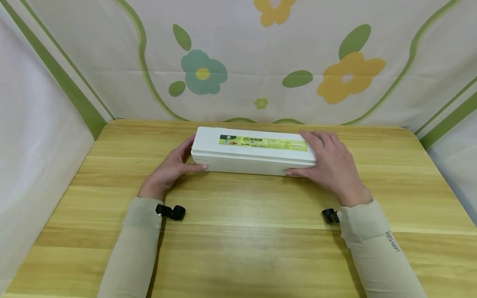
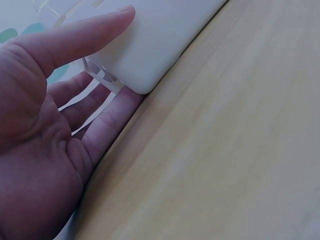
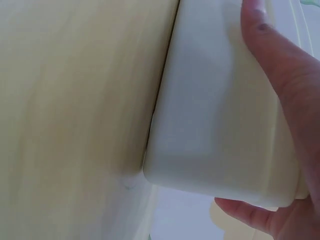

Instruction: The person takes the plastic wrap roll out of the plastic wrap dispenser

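A long white cling film box (image 1: 253, 163) with a green and yellow label (image 1: 262, 142) lies crosswise near the back of the table. At its left end my left hand (image 1: 169, 167) grips it, thumb on the front face and fingers round the end and behind. My right hand (image 1: 331, 163) holds the right end, with the thumb low on the front and the other fingers over the top and back edge. The left wrist view shows the box's rounded lower corner (image 2: 145, 82) against the wood, one finger beside it. In the right wrist view the thumb (image 3: 280, 65) lies along the box's face (image 3: 210, 115).
The wooden table (image 1: 238, 248) stretches toward me in front of the box. A flower-patterned cloth (image 1: 246, 62) hangs right behind the table's back edge, and more cloth borders both sides. Small black wrist mounts (image 1: 179, 212) stick out inward from the sleeves.
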Demonstrator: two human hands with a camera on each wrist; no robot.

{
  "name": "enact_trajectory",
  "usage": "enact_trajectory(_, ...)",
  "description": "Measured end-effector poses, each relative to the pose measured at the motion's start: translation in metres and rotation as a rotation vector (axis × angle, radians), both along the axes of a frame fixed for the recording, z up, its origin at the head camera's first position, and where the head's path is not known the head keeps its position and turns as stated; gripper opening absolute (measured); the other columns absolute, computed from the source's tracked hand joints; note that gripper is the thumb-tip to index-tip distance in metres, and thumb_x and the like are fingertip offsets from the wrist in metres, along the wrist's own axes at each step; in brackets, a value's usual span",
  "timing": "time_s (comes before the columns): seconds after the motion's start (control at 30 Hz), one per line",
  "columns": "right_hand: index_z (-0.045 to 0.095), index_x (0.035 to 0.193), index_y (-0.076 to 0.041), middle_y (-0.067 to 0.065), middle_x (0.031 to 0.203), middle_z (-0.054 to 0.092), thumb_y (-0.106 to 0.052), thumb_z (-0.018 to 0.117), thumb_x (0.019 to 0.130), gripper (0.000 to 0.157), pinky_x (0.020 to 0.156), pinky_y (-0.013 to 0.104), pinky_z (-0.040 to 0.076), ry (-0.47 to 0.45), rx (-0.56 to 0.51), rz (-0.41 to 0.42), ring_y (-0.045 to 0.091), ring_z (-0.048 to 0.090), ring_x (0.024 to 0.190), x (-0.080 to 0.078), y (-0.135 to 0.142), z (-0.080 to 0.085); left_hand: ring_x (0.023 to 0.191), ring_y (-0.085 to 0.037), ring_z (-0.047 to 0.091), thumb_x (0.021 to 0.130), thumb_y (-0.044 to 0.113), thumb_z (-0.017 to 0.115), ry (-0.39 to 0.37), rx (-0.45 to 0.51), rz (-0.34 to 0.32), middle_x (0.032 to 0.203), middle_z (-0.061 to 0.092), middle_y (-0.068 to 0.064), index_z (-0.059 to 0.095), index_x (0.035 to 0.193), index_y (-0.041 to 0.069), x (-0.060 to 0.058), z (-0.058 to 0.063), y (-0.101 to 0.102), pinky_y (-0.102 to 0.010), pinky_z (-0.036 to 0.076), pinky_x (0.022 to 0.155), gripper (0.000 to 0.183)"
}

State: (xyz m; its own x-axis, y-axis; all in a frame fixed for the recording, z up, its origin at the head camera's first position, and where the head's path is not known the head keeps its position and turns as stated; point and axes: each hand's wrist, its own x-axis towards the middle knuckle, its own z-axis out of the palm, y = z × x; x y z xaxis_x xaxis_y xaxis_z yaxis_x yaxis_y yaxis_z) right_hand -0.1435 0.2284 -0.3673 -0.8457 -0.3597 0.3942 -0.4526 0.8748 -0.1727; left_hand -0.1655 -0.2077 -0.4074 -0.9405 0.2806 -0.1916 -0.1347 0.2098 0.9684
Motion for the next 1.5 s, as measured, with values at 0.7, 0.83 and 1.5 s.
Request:
enact_trajectory(0.7,0.059,0.148,-0.007,0.025,0.132,0.067,-0.064,0.103,0.052,0.12,0.085,0.066,0.058,0.061,0.026,-0.034,0.047,0.063,0.119,0.0031,-0.006,-0.0005,0.166,-0.019,0.019,0.087,0.011,0.091,-0.005,-0.002,0.009,0.177,0.03,0.005,0.032,0.17,0.034,0.0021,0.0001,0.0029,-0.053,0.012,0.136,0.104)
enact_trajectory(0.83,0.058,0.149,-0.007,0.026,0.133,0.067,-0.065,0.102,0.055,0.119,0.084,0.066,0.058,0.071,0.045,-0.026,0.047,0.063,0.119,0.0021,-0.0053,-0.0012,0.165,-0.02,0.019,0.087,0.011,0.091,0.001,-0.002,0.01,0.177,0.03,0.004,0.032,0.17,0.035,0.0028,-0.0001,0.0034,-0.054,0.012,0.136,0.105)
enact_trajectory(1.5,0.056,0.153,-0.012,0.027,0.134,0.065,-0.062,0.098,0.064,0.11,0.072,0.067,0.059,0.125,0.092,0.035,0.048,0.063,0.118,-0.0003,-0.0024,0.0013,0.165,-0.022,0.023,0.087,0.009,0.09,0.057,-0.024,-0.004,0.176,0.033,0.001,0.03,0.171,0.032,0.0067,0.0037,0.0028,-0.053,0.017,0.135,0.105)
